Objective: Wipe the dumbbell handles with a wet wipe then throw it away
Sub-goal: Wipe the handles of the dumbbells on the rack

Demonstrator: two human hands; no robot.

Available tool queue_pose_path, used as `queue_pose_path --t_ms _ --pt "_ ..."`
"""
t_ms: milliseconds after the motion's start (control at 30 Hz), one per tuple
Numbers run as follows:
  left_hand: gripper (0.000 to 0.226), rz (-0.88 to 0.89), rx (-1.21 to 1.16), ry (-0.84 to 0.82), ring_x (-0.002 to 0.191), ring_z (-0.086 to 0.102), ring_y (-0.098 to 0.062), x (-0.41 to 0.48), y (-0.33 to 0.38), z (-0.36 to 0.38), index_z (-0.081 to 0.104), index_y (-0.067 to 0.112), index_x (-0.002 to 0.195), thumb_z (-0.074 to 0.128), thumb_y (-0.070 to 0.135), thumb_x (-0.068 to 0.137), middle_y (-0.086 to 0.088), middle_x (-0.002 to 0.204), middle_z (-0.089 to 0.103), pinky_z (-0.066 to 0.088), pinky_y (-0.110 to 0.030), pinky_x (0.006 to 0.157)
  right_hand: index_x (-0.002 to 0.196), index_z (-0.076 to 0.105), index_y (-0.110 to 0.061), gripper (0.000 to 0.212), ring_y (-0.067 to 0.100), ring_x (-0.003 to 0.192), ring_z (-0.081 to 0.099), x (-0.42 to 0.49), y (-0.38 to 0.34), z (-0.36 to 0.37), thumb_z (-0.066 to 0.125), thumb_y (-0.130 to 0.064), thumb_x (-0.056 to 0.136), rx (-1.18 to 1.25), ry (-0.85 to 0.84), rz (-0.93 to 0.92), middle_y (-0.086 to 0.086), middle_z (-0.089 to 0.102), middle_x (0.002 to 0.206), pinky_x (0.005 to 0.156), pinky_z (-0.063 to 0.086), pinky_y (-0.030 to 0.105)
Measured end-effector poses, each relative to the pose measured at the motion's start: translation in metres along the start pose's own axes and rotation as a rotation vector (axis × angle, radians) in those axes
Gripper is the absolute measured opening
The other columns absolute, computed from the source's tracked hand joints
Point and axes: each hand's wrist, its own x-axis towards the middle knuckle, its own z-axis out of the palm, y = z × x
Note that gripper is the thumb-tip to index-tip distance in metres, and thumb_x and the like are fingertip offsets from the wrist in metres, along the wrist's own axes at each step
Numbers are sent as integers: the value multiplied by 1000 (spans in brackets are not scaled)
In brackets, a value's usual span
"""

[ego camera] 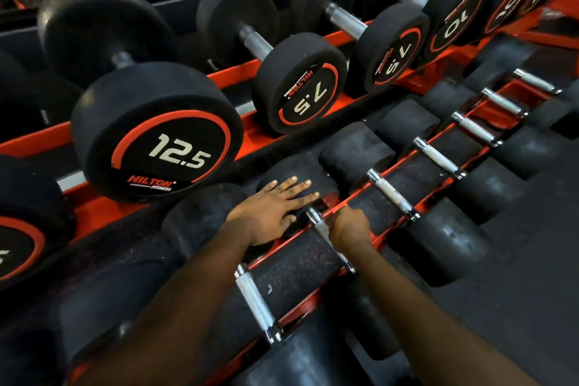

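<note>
Forearms (188,291) stretch in, left hand (272,210) flat with fingers spread on a dumbbell head (291,166), right hand (352,226) curled round its handle (317,223), wet wipe hidden from view, so likely mid-wipe, and next calls for shifting to a neighbouring handle (393,194).

Round black rubber dumbbell heads (156,131) bearing red arcs and white numerals; knurled silver steel handles (393,194); red-painted metal rack (232,70).

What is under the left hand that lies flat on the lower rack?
The left hand rests flat on a dumbbell's black rubber head. The head's far side shows beyond the fingertips; what lies beneath the palm is covered.
</note>
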Motion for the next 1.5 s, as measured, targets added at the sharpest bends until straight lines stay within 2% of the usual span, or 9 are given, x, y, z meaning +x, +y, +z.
queue_pose_path --t_ms 233,433,700,900,967,1100,1233,1333,1500 --pt "48 121 97 265 136 53 -20 50 17 -12 67 16 130 36 31 97 -6 141 61 28 -34 119 93 72 -4 24 36 98 67 9 45 -23 63 -25 84 15 -10 -38 19 72 100 80 52 35" --pt "66 162 139 88 156 0 -13 146 30 -15 23 26 160 51 30 100 7 169 8 1 -42 126 91 72 -10 19 37 87 68 68 87 -61 56 -19 89 442 527 202 17 73 91 77 52 38" --pt "75 123 46 43 152 -14 0 177 15 8 2 37 161 46 27 101 20 167 -8 4 -37 127 82 65 -13 6 32 73 69 117 72 -21 64 -8 78 27 339 200 12 71 75 75 48 39" --pt "75 102 33 67 152 -11 4 177 14 10 5 40 161 47 24 100 23 167 -5 6 -39 128 109 66 1 32 44 110 60 145 94 -31 51 -22 92 313 155 256 25 65 116 90 47 43" --pt "75 94 25 71 151 -12 4 177 16 11 6 40 161 47 24 100 24 166 -6 6 -39 128 117 61 -2 34 38 111 61 131 88 -20 54 -21 90 132 218 198 20 65 118 92 46 41" --pt "74 87 16 69 151 -11 5 178 18 8 7 39 161 46 22 101 24 166 -5 6 -38 128 148 25 10 70 37 141 33 110 73 18 50 -21 90 -106 301 85 29 35 150 116 26 42" --pt "73 72 26 69 151 -13 6 176 20 7 7 40 161 45 22 101 24 166 -6 3 -36 128 148 -1 16 91 43 147 12 108 66 7 48 -35 90 -206 150 77 35 10 156 122 11 48" --pt "73 66 41 75 151 -12 5 177 22 6 6 40 161 44 22 101 24 166 -6 3 -36 128 148 14 13 102 41 141 28 113 60 -8 59 -50 82 -100 118 137 31 28 151 118 20 46" --pt "73 62 27 66 152 -8 3 175 24 3 8 39 161 44 20 100 21 167 -2 6 -39 128 138 44 0 80 34 130 45 131 62 -26 62 -50 79 73 78 209 18 49 139 109 32 45"
